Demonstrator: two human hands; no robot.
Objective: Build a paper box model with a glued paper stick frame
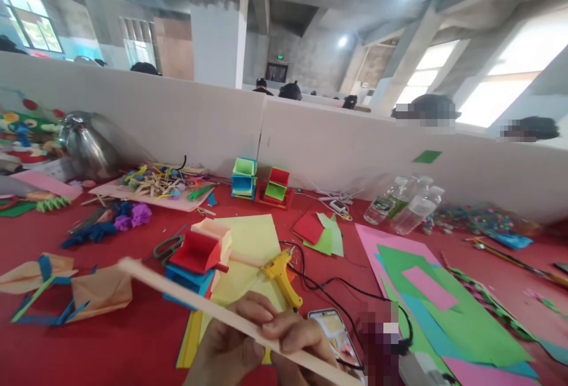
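Observation:
Both my hands are low at the bottom centre, closed on a long flat wooden strip [177, 291] that slants up to the left over the red table [110, 338]. My left hand [226, 347] wraps the strip from below, with a finger over its top. My right hand [297, 338] pinches it just to the right. Right behind the strip stands a red and blue folded paper model [199, 259] on a yellow sheet [248, 238]. A yellow glue gun [281, 276] lies beyond my fingers, its black cord trailing right.
A phone [335, 333] lies by my right hand. Coloured paper sheets [426, 309] spread to the right, with water bottles [402, 205] behind. Small paper boxes [244, 177] and a board of craft sticks [155, 187] sit by the white partition [177, 113]. Other people's heads show beyond it.

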